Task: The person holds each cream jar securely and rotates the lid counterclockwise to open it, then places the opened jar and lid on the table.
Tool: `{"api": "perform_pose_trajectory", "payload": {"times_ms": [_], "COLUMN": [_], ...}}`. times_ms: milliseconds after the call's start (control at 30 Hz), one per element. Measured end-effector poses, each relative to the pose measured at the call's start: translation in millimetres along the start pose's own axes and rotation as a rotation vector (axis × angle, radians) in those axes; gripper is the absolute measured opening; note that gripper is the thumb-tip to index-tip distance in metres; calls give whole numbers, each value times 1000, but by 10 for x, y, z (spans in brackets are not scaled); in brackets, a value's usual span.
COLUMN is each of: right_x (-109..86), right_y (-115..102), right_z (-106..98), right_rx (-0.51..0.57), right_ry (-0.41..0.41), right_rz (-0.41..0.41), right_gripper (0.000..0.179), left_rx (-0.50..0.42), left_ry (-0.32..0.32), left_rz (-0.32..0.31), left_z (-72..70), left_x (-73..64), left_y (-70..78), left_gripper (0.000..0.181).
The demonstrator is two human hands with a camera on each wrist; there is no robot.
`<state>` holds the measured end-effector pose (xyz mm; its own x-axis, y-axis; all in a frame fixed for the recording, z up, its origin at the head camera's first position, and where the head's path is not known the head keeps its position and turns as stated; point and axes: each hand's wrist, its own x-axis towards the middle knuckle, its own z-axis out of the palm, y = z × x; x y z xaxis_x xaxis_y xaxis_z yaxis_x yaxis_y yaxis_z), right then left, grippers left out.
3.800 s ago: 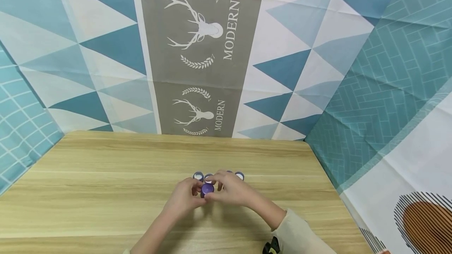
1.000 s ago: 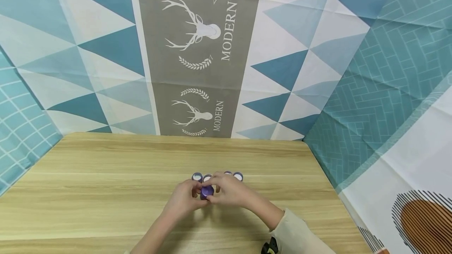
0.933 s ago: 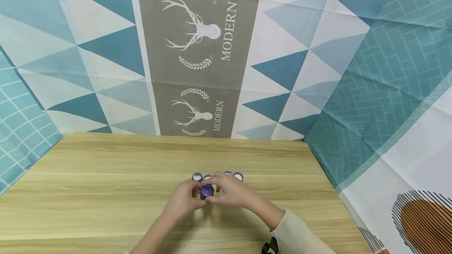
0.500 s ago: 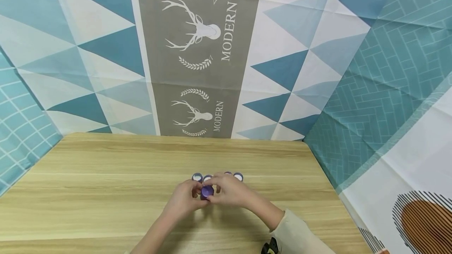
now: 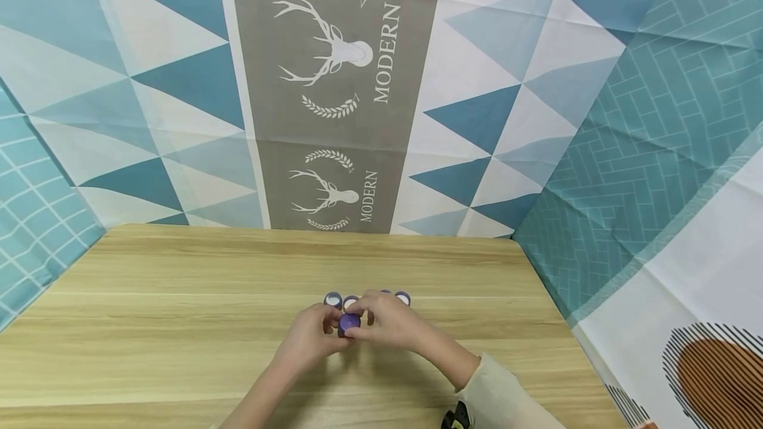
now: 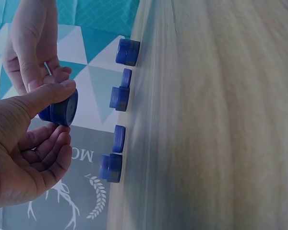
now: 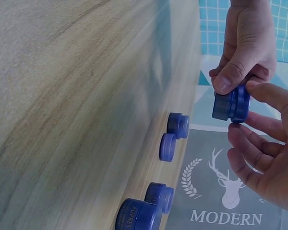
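A small purple-blue cosmetic jar (image 5: 349, 325) is held above the wooden table between both hands. Its body (image 7: 222, 106) is pinched by thumb and fingers of the left hand (image 5: 308, 335). On the jar's mouth sits a round lid (image 7: 241, 103), gripped around its edge by the right hand (image 5: 389, 320). In the left wrist view the left hand's thumb (image 6: 53, 93) lies along the body, with the other fingers curled below. Fingers of the left hand hide part of the jar.
Several similar pieces stand in a row beyond the hands: an open jar (image 6: 119, 98), a loose lid (image 6: 119, 139), another jar (image 6: 111, 167) and a jar lettered AUPRES (image 7: 138, 214). The wooden table (image 5: 179, 323) ends at a patterned cloth wall (image 5: 334, 118).
The right hand's fingers have shifted around the lid, its thumb and forefinger now placed slightly differently. The left hand and the jar stay nearly in place; the jars behind have not moved.
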<state>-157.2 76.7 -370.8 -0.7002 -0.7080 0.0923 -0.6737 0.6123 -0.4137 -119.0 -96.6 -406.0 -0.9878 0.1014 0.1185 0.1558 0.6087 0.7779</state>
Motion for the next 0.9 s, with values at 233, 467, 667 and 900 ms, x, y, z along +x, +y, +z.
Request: {"api": "perform_pose_trajectory", "payload": {"times_ms": [233,467,667,900], "right_x": [-5,-14,5,1], "right_y": [-12,-6,3,3], "right_z": [-14,-19,-9,-9], "right_rx": [-2,26,17,15], "right_ry": [-51,-13,-38,-59], "right_rz": [1,26,10,35], "right_gripper": [32,41,32,39], "left_rx": [9,-4,-12,6], "left_ry": [-9,-1,-9,-7], "left_rz": [-7,18,-3,8], "left_z": [-4,-8,-9,-2], "left_x": [-2,2,11,14], "left_y": [3,4,-3,-7], "left_gripper": [31,27,28,31]}}
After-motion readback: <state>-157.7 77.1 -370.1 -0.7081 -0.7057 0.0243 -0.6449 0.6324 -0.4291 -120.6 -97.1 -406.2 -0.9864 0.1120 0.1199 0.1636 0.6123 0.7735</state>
